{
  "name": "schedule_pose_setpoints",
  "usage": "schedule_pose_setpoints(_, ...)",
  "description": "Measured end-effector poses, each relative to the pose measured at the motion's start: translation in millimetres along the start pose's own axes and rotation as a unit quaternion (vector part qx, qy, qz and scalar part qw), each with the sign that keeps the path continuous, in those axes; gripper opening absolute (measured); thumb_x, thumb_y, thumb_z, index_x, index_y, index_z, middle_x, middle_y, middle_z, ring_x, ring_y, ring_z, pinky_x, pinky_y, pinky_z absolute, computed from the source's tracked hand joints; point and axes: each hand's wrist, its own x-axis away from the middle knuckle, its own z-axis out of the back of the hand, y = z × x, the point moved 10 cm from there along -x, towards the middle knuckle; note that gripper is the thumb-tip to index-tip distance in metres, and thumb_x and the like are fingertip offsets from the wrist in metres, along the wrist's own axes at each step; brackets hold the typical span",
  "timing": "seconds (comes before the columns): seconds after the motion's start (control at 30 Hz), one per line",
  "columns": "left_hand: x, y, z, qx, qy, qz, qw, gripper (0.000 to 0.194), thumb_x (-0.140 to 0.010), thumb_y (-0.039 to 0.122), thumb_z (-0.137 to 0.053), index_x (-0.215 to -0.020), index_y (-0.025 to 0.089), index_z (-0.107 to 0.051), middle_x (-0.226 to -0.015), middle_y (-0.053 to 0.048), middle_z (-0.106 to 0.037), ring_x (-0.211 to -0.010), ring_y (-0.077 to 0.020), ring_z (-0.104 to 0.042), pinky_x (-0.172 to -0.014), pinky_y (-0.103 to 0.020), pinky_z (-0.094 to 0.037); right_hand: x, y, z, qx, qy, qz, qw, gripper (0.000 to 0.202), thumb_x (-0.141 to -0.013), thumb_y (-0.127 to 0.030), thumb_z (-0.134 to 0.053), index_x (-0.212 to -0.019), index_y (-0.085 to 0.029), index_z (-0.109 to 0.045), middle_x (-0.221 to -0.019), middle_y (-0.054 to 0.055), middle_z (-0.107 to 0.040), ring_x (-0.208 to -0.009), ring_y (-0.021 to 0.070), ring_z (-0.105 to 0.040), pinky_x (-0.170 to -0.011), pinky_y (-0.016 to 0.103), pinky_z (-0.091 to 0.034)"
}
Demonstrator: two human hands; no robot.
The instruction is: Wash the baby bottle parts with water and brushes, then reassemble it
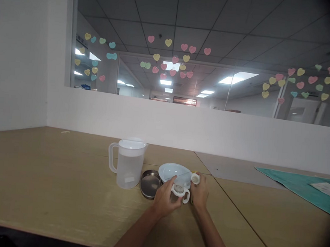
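Note:
My left hand (165, 197) is closed round a small clear jar with a white rim and a white side handle (178, 190). Its top faces up toward me. In my right hand (200, 192) is a small bottle with a round white cap (195, 178); a bit of yellow shows behind the cap, and most of its body is hidden. Just beyond both hands sits a pale blue-white bowl (169, 171) with a thin rod-like thing (184, 173) across it. A round metal pan (150, 186) lies left of my left hand, close to the bowl.
A translucent lidded pitcher (130, 166) stands upright left of the metal pan, its handle to the left. A teal cloth (296, 187) with a whitish piece on it lies at the right. The wooden table (50, 183) ends at a white wall (182, 123) below a window.

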Motion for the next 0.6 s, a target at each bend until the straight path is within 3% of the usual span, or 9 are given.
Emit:
schedule_pose_setpoints(0.13, 0, 0, 0.1, 0.000, -0.001, 0.001, 1.000, 0.073, -0.072, 0.029, -0.059, -0.138, 0.020, -0.029, -0.124, -0.009, -0.055, -0.109, -0.0225, -0.055, -0.095, -0.037, -0.045, 0, 2, 4, -0.018, 0.019, -0.010, 1.000, 0.033, -0.074, -0.026, -0.044, -0.104, -0.019, -0.055, -0.099, 0.010, -0.052, -0.092, 0.0239, -0.051, -0.082, 0.037, -0.041)
schedule_pose_setpoints(0.33, 0, 2, 0.7, 0.005, -0.007, -0.001, 1.000, 0.075, -0.072, 0.028, -0.059, -0.139, 0.020, -0.027, -0.125, -0.008, -0.055, -0.110, -0.0222, -0.054, -0.096, -0.037, -0.045, 3, 0, -35, -0.136, -0.145, -0.011, 0.980, 0.043, -0.069, -0.041, -0.060, -0.106, -0.019, -0.057, -0.104, 0.008, -0.061, -0.095, 0.0236, -0.056, -0.083, 0.035, -0.044)
schedule_pose_setpoints(0.6, 0, 5, 2.3, 0.006, -0.007, -0.005, 1.000, 0.071, -0.075, 0.030, -0.058, -0.139, 0.020, -0.029, -0.127, -0.008, -0.054, -0.113, -0.0223, -0.053, -0.098, -0.038, -0.044, 1, 3, -31, 0.012, -0.153, -0.025, 0.988, 0.048, -0.071, -0.059, -0.055, -0.087, -0.015, -0.068, -0.092, 0.013, -0.066, -0.092, 0.0288, -0.056, -0.080, 0.037, -0.041)
